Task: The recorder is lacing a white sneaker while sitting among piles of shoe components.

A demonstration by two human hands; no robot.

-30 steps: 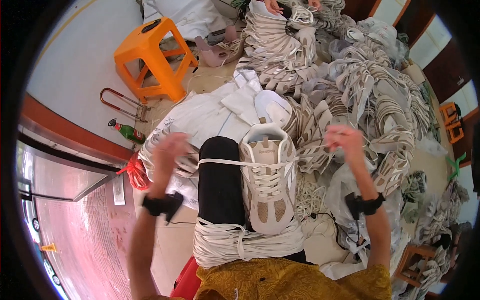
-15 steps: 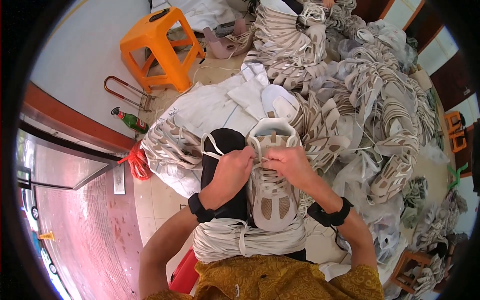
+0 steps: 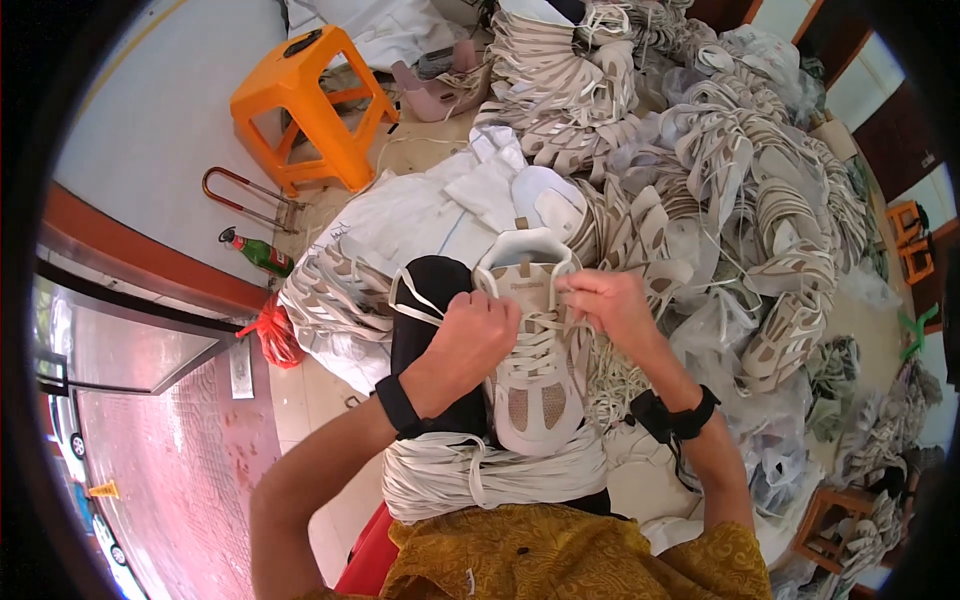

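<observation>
A beige-and-white sneaker upper (image 3: 541, 408) with mesh toe panels rests on my lap, toe toward me. White shoelace (image 3: 533, 358) crosses its lower eyelets. Over the shoe's left side, my left hand (image 3: 470, 345) is closed, with a loop of lace running to it across my black-clad thigh (image 3: 432, 290). My right hand (image 3: 612, 308) pinches at the upper right eyelet edge, apparently on the lace; its fingertips partly hide it. Nearer to me, a thick bundle of white laces (image 3: 500, 475) lies across my lap.
Stacked shoe uppers (image 3: 560, 70) pile up ahead and to the right, some among clear plastic bags (image 3: 730, 345). A white woven sack (image 3: 420, 215) lies in front. To the left are an orange stool (image 3: 318, 105), a green bottle (image 3: 262, 252) and a red bag (image 3: 277, 335).
My hands, close together over the shoe's eyelets before, have moved apart. The right has gone outward to the right edge, the left slightly lower. The shoe's tongue now shows between them.
</observation>
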